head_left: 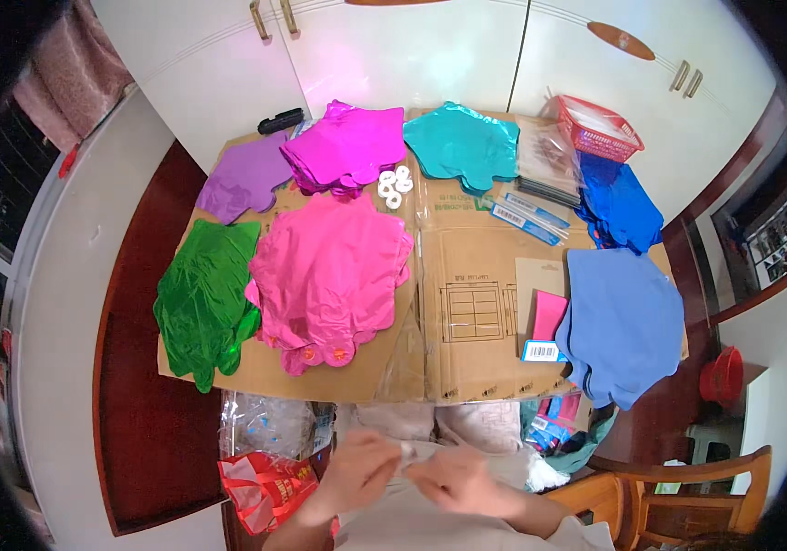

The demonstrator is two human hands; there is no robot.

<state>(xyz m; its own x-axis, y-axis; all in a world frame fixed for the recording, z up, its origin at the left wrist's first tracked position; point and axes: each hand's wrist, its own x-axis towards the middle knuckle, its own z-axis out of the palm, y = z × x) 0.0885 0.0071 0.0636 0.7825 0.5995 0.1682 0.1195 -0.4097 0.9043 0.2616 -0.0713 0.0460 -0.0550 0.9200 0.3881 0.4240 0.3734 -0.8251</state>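
Pink pile (334,271), green pile (205,294): crinkly foil-type film, v. shiny. Lt-blue pile (628,326): smooth, mostly matt. Cardboard (467,248): matt paper. Basket (606,138): glossy plastic. Chair (692,473): varnished wood. Cupboard doors (402,55): smooth gloss w/ metal-look handles (259,20). Held whitish bit (408,450): blurred, mat'l unclear.

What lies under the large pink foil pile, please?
Brown cardboard shows along the lower edge of the large pink foil pile; whatever its middle covers cannot be seen.
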